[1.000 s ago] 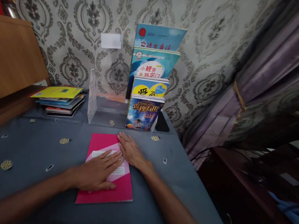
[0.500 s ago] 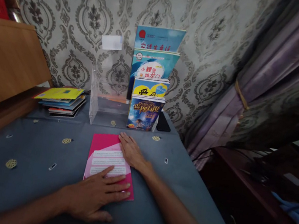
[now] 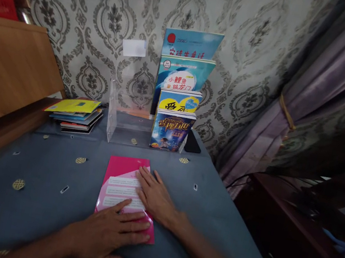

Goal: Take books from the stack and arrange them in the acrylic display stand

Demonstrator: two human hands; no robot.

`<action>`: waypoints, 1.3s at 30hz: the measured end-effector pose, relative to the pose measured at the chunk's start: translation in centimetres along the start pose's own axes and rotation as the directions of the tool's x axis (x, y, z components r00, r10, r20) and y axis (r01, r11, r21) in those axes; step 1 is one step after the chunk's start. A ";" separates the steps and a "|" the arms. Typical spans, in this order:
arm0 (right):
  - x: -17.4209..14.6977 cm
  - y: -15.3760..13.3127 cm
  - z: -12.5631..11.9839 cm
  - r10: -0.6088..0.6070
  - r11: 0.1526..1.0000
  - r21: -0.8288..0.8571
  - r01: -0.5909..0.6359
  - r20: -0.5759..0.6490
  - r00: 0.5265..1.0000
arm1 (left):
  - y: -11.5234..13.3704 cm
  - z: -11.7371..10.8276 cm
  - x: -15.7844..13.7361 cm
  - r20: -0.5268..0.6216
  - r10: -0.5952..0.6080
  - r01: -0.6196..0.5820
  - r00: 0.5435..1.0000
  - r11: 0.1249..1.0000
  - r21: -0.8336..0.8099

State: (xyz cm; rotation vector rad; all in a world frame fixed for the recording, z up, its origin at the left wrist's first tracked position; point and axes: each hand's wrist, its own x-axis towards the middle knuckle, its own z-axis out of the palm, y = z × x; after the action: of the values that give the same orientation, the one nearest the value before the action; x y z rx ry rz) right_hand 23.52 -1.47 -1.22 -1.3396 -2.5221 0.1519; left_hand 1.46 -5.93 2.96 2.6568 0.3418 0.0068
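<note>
A pink book [image 3: 126, 166] with blocks of small print on its cover lies flat on the cloth-covered table. Across its lower part rests my left hand [image 3: 114, 232], fingers spread and the thumb off the near edge. My right hand [image 3: 156, 195] lies on the book's right side, its fingers stretched over the cover and edge. Neither hand is closed around anything. Beyond the book stands a clear acrylic rack [image 3: 126, 135], whose right side holds several upright books, with a blue book [image 3: 171, 133] in front.
A small pile of books [image 3: 75, 114] with a yellow one on top lies at the back left, beside a wooden panel [image 3: 12, 69]. A dark flat object [image 3: 193, 143] lies right of the rack. A tied curtain [image 3: 281, 117] hangs at the right.
My right hand has slid back from the book's far corner along its right side. The left hand stays spread on the book. The whole view has shifted slightly.
</note>
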 end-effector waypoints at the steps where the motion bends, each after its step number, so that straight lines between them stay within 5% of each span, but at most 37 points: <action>1: -0.8 -0.4 0.0 -0.017 1.000 -0.009 0.017 -0.010 1.000 | -0.1 0.2 -0.1 -0.026 0.005 -0.005 1.000 1.000 0.005; 8: -5.5 -2.5 0.1 -0.133 0.985 -0.116 0.130 -0.018 0.991 | -0.5 2.3 -1.4 -0.199 0.050 -0.014 0.979 0.984 0.176; 16: -9.5 -3.9 -0.5 -0.221 0.973 -0.075 0.218 -0.040 0.974 | -1.0 6.1 -5.2 -0.318 -0.232 0.350 0.919 0.851 0.391; 21: -10.9 -3.9 0.4 -0.347 0.936 -0.085 0.341 -0.061 0.936 | -1.3 9.2 -7.0 -0.405 -0.161 0.357 0.900 0.805 0.473; 25: -11.6 -4.0 0.4 -0.372 0.928 -0.060 0.369 -0.073 0.925 | 0.6 6.3 -8.0 -0.429 -0.020 0.218 0.903 0.881 0.419; 30: -10.9 -3.6 -1.6 -0.243 0.957 0.130 0.260 -0.135 0.961 | 2.8 0.2 -8.7 -0.441 -0.132 0.193 0.888 0.976 0.096; 36: -7.6 -1.9 -2.9 -0.149 0.895 0.330 0.300 -0.413 0.898 | 1.7 -2.4 -7.9 -0.676 -0.253 0.191 0.692 0.967 -0.167; 39: -6.0 -1.9 -4.0 -0.059 0.848 0.444 0.290 -0.465 0.883 | 0.3 -3.3 -6.5 -0.696 -0.387 0.179 0.604 0.918 -0.355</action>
State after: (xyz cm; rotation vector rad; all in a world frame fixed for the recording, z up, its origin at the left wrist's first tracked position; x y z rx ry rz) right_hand 26.32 -7.67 1.81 -0.8090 -2.0136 0.3940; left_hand -5.00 -6.32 6.36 2.1698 0.9665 1.0273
